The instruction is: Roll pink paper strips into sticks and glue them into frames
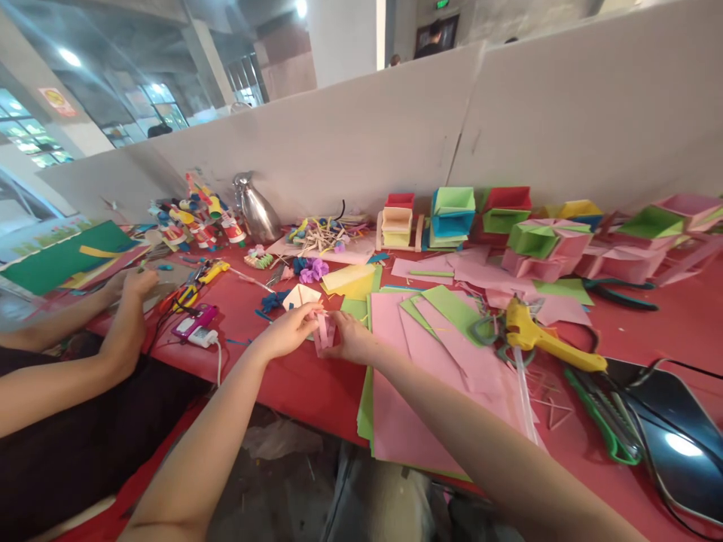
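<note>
The pink paper strip (323, 333) is a narrow band of pale pink paper, bent into a small upright shape of two or three parallel legs; its exact folds are too small to make out. It is held roughly vertical just above the red counter (294, 376), pinched from 9 o'clock by the fingertips of the left hand (288, 331) and from 3 o'clock by the right hand (353, 340). Its lower ends point toward 6 o'clock, reaching just below the fingers.
</note>
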Tool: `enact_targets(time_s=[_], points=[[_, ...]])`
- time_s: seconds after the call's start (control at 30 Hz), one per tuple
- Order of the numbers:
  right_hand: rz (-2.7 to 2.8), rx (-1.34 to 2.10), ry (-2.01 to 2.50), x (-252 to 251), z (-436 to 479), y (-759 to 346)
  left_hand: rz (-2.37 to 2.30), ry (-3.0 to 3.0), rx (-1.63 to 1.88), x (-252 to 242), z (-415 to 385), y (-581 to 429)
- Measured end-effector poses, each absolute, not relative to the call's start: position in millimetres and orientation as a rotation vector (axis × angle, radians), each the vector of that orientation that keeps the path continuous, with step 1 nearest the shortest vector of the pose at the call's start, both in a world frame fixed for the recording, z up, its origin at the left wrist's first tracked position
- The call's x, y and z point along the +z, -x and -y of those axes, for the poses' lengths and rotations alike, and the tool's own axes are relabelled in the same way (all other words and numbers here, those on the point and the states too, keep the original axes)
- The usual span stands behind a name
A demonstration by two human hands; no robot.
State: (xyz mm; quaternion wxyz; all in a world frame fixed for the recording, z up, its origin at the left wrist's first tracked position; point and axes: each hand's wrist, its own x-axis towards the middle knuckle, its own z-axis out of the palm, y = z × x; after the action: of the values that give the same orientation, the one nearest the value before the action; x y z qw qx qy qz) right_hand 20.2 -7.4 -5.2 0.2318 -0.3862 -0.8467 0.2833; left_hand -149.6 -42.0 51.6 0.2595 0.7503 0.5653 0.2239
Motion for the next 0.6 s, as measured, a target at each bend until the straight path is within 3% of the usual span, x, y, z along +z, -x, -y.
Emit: enact_targets(time_s=[0.6], points=[[2.391,0.749,1.057,-5.1,8.1,-21.7,-1.460,-2.148,0.441,59.5,44.6,148.5]])
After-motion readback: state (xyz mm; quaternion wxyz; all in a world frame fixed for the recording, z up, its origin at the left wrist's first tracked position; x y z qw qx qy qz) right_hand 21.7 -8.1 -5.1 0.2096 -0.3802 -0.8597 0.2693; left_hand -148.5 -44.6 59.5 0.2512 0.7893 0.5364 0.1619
